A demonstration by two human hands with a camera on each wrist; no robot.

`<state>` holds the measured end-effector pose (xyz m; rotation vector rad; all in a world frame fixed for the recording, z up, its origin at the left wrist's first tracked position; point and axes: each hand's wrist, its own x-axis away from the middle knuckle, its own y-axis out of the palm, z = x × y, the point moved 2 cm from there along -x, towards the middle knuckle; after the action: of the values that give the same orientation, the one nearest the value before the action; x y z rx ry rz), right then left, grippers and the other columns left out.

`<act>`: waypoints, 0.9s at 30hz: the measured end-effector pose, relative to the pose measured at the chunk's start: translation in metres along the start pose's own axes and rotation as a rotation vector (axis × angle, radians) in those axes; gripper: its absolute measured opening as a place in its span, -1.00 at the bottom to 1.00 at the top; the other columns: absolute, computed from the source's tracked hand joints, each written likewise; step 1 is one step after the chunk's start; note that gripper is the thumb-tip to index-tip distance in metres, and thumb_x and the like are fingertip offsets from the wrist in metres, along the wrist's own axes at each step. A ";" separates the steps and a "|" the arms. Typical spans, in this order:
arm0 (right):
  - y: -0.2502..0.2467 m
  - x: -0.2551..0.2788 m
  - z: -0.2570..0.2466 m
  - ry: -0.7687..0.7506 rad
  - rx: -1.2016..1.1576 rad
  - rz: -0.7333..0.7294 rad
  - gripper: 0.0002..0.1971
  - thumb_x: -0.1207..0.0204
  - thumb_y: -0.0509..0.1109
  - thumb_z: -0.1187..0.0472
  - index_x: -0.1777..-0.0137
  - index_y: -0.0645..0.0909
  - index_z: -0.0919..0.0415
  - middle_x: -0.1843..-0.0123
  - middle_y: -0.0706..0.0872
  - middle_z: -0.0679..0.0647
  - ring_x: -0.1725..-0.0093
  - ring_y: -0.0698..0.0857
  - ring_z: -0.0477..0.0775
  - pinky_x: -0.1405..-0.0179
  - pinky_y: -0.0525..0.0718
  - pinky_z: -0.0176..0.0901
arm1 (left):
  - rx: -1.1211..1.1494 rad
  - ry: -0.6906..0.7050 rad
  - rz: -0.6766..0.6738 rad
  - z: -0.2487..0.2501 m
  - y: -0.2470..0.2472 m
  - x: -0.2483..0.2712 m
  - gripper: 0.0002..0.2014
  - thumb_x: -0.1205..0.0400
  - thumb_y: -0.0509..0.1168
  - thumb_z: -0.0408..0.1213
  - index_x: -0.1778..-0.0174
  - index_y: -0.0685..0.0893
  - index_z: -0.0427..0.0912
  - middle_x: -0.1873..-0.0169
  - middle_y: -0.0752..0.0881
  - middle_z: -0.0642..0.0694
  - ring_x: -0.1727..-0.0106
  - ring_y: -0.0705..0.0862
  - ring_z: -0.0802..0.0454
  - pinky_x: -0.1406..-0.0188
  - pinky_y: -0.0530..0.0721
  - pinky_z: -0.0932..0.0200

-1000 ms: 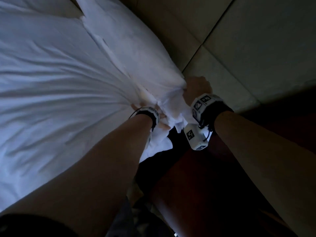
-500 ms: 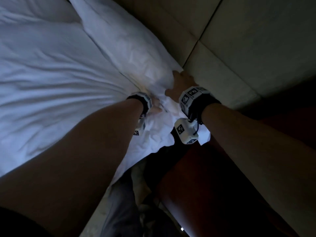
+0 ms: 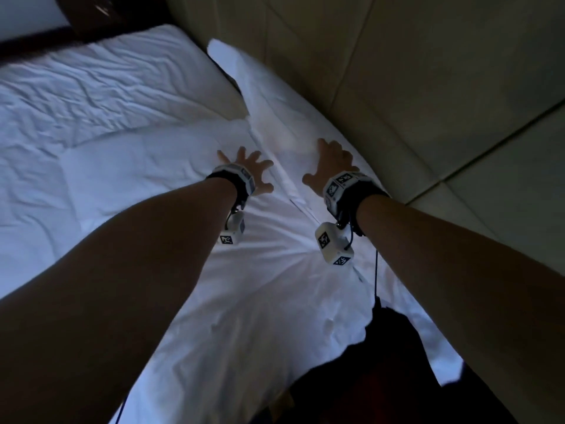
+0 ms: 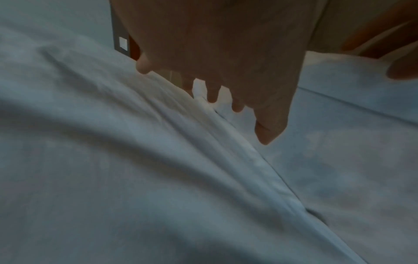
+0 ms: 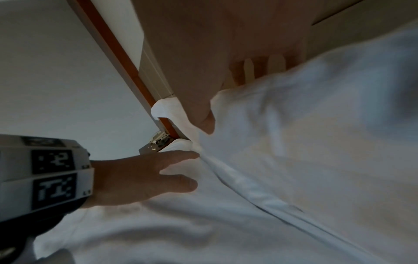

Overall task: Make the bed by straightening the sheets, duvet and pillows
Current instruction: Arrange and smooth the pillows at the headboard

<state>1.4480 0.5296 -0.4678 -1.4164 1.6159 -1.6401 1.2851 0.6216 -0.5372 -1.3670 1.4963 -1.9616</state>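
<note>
Judging from the head view, the pillow [image 3: 293, 127] lies along the bed's headboard edge, while the duvet [image 3: 128, 166] shows creases, so smoothing seems left. Left hand [image 3: 249, 171] and right hand [image 3: 328, 166] spread flat, grasping nothing. At the left wrist, straight fingers [image 4: 267, 132] sit at the duvet's hem [image 4: 260, 160]. At the right wrist, splayed fingers [image 5: 239, 75] press the pillow.

The left hand [image 4: 226, 59] is seen from behind, its spread fingers [image 4: 269, 132] stretched over rumpled white cotton bedding [image 4: 113, 160]; a raised folded white hem [image 4: 260, 166] is crossed diagonally beneath the fingertips.
</note>
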 end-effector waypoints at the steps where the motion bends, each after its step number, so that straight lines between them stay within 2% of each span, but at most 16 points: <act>1: -0.002 -0.014 -0.011 -0.006 0.004 0.002 -0.11 -0.49 0.42 -0.08 -0.68 -0.05 -0.02 -0.69 0.02 0.05 -0.62 0.11 0.28 -0.50 0.25 0.38 | 0.014 -0.030 -0.009 -0.013 -0.004 -0.007 -0.24 -0.56 0.08 0.38 -0.64 -0.05 0.30 -0.69 -0.12 0.13 -0.69 -0.19 -0.18 -0.41 -0.12 -0.69; 6: -0.002 -0.085 -0.057 -0.037 0.029 -0.010 -0.02 -0.41 0.47 -0.14 -0.67 -0.09 -0.07 -0.67 0.05 0.07 -0.60 0.14 0.34 -0.44 0.29 0.47 | 0.012 -0.106 -0.137 -0.060 -0.013 -0.050 -0.09 -0.40 -0.03 0.60 -0.58 -0.32 0.43 -0.63 -0.40 0.21 -0.66 -0.39 -0.19 -0.28 -0.14 -0.78; 9: 0.003 -0.123 -0.072 0.011 -0.045 -0.033 0.10 -0.30 0.52 -0.23 -0.65 -0.19 -0.18 -0.68 0.04 0.08 -0.60 0.14 0.36 -0.42 0.31 0.48 | 0.012 -0.049 -0.180 -0.068 -0.010 -0.071 -0.04 -0.30 -0.05 0.67 -0.50 -0.42 0.51 -0.56 -0.52 0.25 -0.63 -0.43 -0.26 -0.24 -0.09 -0.82; 10: 0.006 -0.135 -0.072 0.045 -0.070 -0.044 0.09 -0.31 0.51 -0.22 -0.65 -0.20 -0.19 -0.67 0.08 0.10 -0.59 0.17 0.36 -0.42 0.33 0.46 | 0.021 -0.028 -0.182 -0.069 -0.006 -0.079 -0.02 -0.27 -0.02 0.69 -0.46 -0.46 0.54 -0.54 -0.56 0.25 -0.62 -0.44 -0.30 -0.22 -0.10 -0.83; 11: 0.009 -0.143 -0.071 0.058 -0.069 -0.040 -0.01 -0.39 0.45 -0.19 -0.66 -0.14 -0.18 -0.65 0.18 0.15 -0.57 0.25 0.37 -0.42 0.36 0.41 | 0.035 -0.004 -0.191 -0.069 -0.002 -0.088 0.01 -0.23 0.02 0.70 -0.41 -0.51 0.58 -0.52 -0.59 0.26 -0.61 -0.45 -0.33 -0.19 -0.12 -0.84; 13: 0.010 -0.154 -0.069 -0.005 0.003 0.032 -0.39 -0.59 0.29 -0.06 -0.62 0.24 -0.06 -0.52 0.47 0.20 -0.45 0.48 0.32 -0.39 0.48 0.24 | 0.086 0.003 -0.228 -0.071 0.013 -0.108 0.09 -0.12 0.08 0.74 -0.33 -0.57 0.62 -0.50 -0.62 0.28 -0.59 -0.47 -0.37 -0.14 -0.18 -0.86; 15: 0.005 -0.156 -0.069 -0.119 0.065 0.116 -0.68 -0.68 0.19 0.11 -0.35 0.59 0.15 -0.32 0.66 0.22 -0.28 0.64 0.25 -0.25 0.58 0.02 | 0.136 -0.014 -0.260 -0.069 0.028 -0.123 0.12 -0.06 0.01 0.78 -0.36 -0.56 0.60 -0.51 -0.61 0.27 -0.58 -0.47 -0.42 -0.15 -0.19 -0.85; 17: -0.003 -0.153 -0.066 -0.215 0.096 0.190 -0.75 -0.66 0.19 0.21 -0.13 0.68 0.28 -0.15 0.73 0.23 -0.13 0.69 0.25 0.01 0.55 -0.09 | 0.135 0.011 -0.249 -0.058 0.036 -0.139 0.10 -0.16 0.00 0.74 -0.46 -0.50 0.50 -0.55 -0.56 0.18 -0.59 -0.41 -0.45 -0.22 -0.15 -0.83; 18: -0.005 -0.151 -0.064 -0.251 0.108 0.244 -0.77 -0.63 0.22 0.23 -0.06 0.69 0.28 -0.08 0.75 0.24 -0.06 0.70 0.26 0.12 0.50 -0.13 | 0.100 0.024 -0.259 -0.052 0.040 -0.148 0.10 -0.24 0.06 0.67 -0.53 -0.45 0.42 -0.58 -0.52 0.11 -0.61 -0.37 -0.44 -0.29 -0.12 -0.80; 20: -0.003 -0.146 -0.062 -0.339 0.102 0.337 -0.79 -0.57 0.26 0.24 0.05 0.72 0.28 0.06 0.77 0.25 0.06 0.72 0.29 0.23 0.40 -0.15 | 0.083 0.035 -0.272 -0.043 0.047 -0.166 0.11 -0.33 0.25 0.52 -0.64 -0.26 0.28 -0.66 -0.35 -0.09 -0.65 -0.23 -0.41 -0.44 -0.03 -0.67; 22: 0.008 -0.146 -0.066 -0.393 0.127 0.333 -0.76 -0.56 0.26 0.18 -0.02 0.74 0.24 0.03 0.78 0.24 0.03 0.72 0.30 0.20 0.46 -0.11 | 0.101 0.037 -0.264 -0.042 0.058 -0.177 0.03 -0.44 0.33 0.33 -0.69 -0.11 0.14 -0.69 -0.15 -0.20 -0.67 -0.04 -0.37 -0.51 0.16 -0.51; 23: 0.013 -0.147 -0.069 -0.373 0.149 0.295 -0.74 -0.59 0.26 0.12 -0.12 0.72 0.19 -0.07 0.77 0.20 -0.06 0.70 0.28 0.09 0.52 -0.06 | 0.084 0.037 -0.252 -0.043 0.056 -0.173 0.00 -0.48 0.33 0.27 -0.70 -0.11 0.10 -0.70 -0.12 -0.21 -0.67 -0.01 -0.36 -0.53 0.18 -0.47; 25: 0.018 -0.148 -0.073 -0.304 0.146 0.215 -0.70 -0.65 0.25 0.05 -0.27 0.66 0.11 -0.20 0.73 0.13 -0.19 0.67 0.19 -0.09 0.54 -0.07 | 0.152 0.023 -0.199 -0.045 0.051 -0.157 0.01 -0.46 0.32 0.34 -0.69 -0.12 0.14 -0.69 -0.13 -0.26 -0.66 -0.11 -0.42 -0.55 -0.03 -0.51; 27: 0.016 -0.145 -0.072 -0.259 0.099 0.189 -0.65 -0.66 0.23 -0.02 -0.34 0.60 0.10 -0.21 0.72 0.15 -0.18 0.67 0.19 -0.08 0.55 -0.10 | 0.074 0.057 -0.164 -0.047 0.044 -0.141 0.04 -0.49 0.26 0.35 -0.64 -0.33 0.17 -0.67 -0.28 -0.21 -0.65 -0.23 -0.42 -0.52 -0.14 -0.53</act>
<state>1.4364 0.6834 -0.5188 -1.3210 1.4520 -1.3503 1.3036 0.7321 -0.6448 -1.4549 1.3594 -2.1492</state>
